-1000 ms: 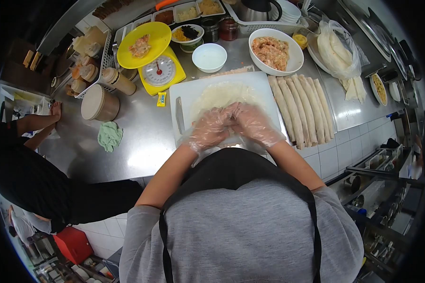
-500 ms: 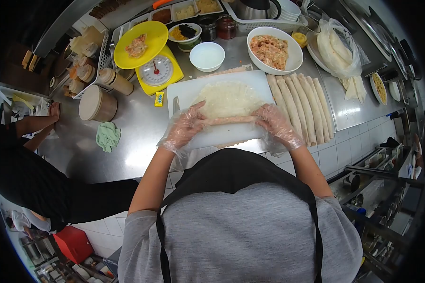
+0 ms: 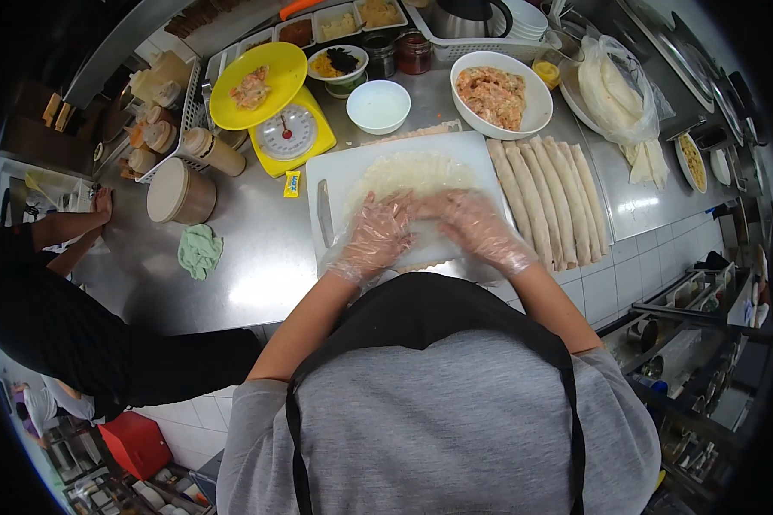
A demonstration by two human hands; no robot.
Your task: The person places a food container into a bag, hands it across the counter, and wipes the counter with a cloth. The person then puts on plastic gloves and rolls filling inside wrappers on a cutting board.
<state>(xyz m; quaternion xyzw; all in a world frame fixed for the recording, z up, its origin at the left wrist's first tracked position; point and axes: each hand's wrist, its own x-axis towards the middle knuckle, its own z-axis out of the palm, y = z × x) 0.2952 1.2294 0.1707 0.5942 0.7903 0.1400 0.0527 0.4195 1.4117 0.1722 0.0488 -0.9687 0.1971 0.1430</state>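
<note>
A pale, thin wrapper sheet (image 3: 421, 170) lies on a white cutting board (image 3: 487, 159), its near edge rolled over a pinkish meat filling. My left hand (image 3: 376, 230), in a clear plastic glove, has its fingers curved over the left part of this roll. My right hand (image 3: 483, 230), gloved too and slightly blurred, bends its fingers over the right part. Both hands cover most of the roll. Right of the board, several finished long rolls (image 3: 548, 202) lie side by side. Behind them stands a white bowl of meat filling (image 3: 494, 94).
A yellow scale (image 3: 296, 142) carries a yellow dish (image 3: 270, 64) with some filling. Near it are a small white bowl (image 3: 378, 105), a lidded tub (image 3: 180, 190), a green cloth (image 3: 200, 251) and a bag of wrappers (image 3: 610, 86). Another person's hands (image 3: 103, 206) rest at the counter's left.
My hands have moved inward toward each other, from the roll's ends to over its middle. The rolled edge has shifted slightly away from me, leaving less flat wrapper showing.
</note>
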